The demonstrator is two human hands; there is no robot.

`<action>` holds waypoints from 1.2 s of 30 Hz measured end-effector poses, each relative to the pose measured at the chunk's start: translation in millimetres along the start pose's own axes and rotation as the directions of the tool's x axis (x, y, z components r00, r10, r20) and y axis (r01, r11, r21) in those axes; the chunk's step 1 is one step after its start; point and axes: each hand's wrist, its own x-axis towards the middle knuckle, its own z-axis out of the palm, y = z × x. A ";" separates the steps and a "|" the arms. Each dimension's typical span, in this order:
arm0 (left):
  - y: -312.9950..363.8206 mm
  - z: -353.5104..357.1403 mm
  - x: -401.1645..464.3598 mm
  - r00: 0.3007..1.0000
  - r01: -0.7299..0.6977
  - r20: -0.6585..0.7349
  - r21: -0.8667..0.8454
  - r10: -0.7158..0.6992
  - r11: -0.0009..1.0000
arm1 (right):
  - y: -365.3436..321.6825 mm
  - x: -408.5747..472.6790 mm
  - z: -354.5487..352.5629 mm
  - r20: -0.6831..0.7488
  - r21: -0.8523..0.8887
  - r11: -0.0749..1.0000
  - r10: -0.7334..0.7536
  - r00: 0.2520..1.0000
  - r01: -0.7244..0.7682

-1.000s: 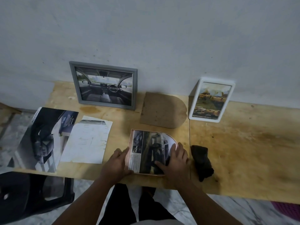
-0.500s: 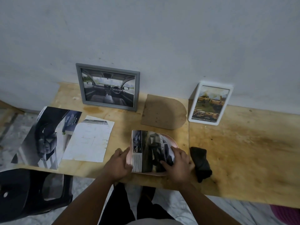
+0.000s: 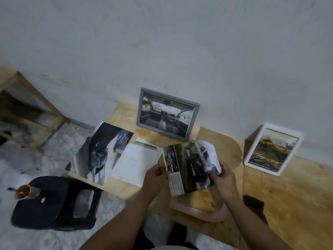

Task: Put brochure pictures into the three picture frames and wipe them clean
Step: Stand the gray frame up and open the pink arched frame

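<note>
- The left hand (image 3: 155, 179) pinches the left edge of a cut brochure picture (image 3: 191, 166); the right hand (image 3: 224, 179) grips its right edge, holding it lifted above the tabletop (image 3: 288, 204).
- Below it, a pink arched frame (image 3: 200, 209) lies flat at the near edge.
- A grey frame (image 3: 168, 114) and a white frame (image 3: 272, 152) lean against the wall, both with pictures inside.
- A dark cloth (image 3: 255, 206) lies right of the right forearm.
- The brochure (image 3: 98, 154) and a white sheet (image 3: 134, 164) lie left.

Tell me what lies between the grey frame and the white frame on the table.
In the head view, a brown arch-shaped backing board lies flat between the grey frame and the white frame.
</note>
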 end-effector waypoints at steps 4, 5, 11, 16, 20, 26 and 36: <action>-8.4 -64.0 9.4 0.992 0.017 -0.124 -0.046 -0.023 0.999 | -36.2 29.5 83.5 0.091 -0.113 0.990 -0.078 0.993 0.088; -14.4 -82.9 13.5 0.986 0.041 -0.158 -0.094 -0.056 0.995 | -44.4 37.3 106.2 0.131 -0.145 0.984 -0.079 0.988 0.098; -59.8 -191.2 37.4 0.922 0.199 -0.300 -0.181 -0.247 0.963 | -90.8 64.8 246.2 0.323 -0.312 0.931 -0.082 0.943 0.188; -109.8 -253.9 53.4 0.869 0.297 -0.379 -0.115 -0.318 0.948 | -110.2 76.1 354.2 0.429 -0.340 0.910 -0.074 0.900 0.237; -133.6 -287.0 62.7 0.872 0.320 -0.416 0.081 -0.259 0.944 | -114.1 86.8 410.2 0.485 -0.410 0.879 -0.017 0.874 0.244; -151.4 -313.8 69.5 0.936 0.307 -0.308 0.470 -0.172 0.827 | -95.9 85.4 400.8 0.437 -0.615 0.681 -0.125 0.891 0.397; -135.3 -280.9 102.7 0.978 -0.186 0.115 0.863 0.176 0.469 | -29.3 57.1 308.9 0.333 -0.888 0.351 0.044 0.942 0.297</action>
